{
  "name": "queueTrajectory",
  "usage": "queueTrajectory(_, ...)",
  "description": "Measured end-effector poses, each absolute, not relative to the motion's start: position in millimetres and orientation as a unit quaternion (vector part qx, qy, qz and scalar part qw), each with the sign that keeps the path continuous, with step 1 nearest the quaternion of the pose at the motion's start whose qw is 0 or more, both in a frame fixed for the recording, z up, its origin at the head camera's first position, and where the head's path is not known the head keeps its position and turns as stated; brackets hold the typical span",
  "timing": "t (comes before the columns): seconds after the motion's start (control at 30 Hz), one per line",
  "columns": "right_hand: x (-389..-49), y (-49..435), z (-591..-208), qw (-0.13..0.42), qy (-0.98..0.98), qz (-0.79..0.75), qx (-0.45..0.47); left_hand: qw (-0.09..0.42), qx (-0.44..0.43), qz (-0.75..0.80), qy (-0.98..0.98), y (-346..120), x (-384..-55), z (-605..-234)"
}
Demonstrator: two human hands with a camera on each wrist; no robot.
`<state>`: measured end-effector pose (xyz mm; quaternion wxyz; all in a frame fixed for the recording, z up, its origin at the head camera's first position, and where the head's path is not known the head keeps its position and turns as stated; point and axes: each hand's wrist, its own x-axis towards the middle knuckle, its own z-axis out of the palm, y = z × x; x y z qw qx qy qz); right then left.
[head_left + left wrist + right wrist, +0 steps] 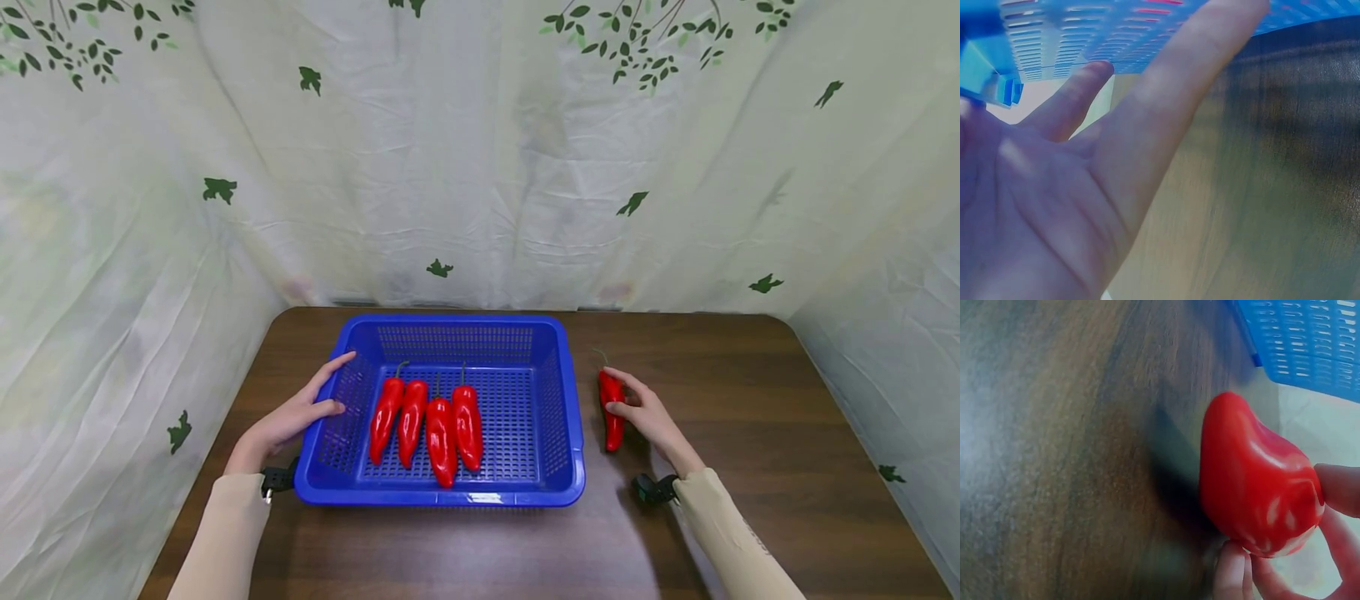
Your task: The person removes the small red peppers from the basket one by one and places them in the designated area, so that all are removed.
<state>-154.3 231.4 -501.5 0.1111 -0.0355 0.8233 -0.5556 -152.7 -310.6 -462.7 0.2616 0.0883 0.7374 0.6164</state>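
Observation:
A blue plastic basket (555, 492) with slotted walls holds several red chili peppers (441, 442), lying side by side left of its middle. My left hand (288, 421) grips the basket's left rim, thumb and a finger reaching over it. In the left wrist view, other fingers of that hand (1141, 144) lie against the slotted outside. To the right of the basket, my right hand (648, 417) pinches another red chili pepper (613, 429), its thin stem pointing away from me. In the right wrist view this pepper (1254, 481) sits between thumb and fingertips, close over the table.
Both the basket and the hands are over a brown wooden table (750, 417). A pale curtain (480, 167) printed with leaves and birds hangs behind the table and along its sides. Each wrist carries a small black camera, like the right one (654, 489).

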Motion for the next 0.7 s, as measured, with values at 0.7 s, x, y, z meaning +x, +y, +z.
queueTrajectory(0.7, -152.8, 228.1, -497.5, 0.110, 0.850, -0.515, 0.000, 0.252, 0.089, 0.614, 0.742, -307.9, -151.4, -461.8)
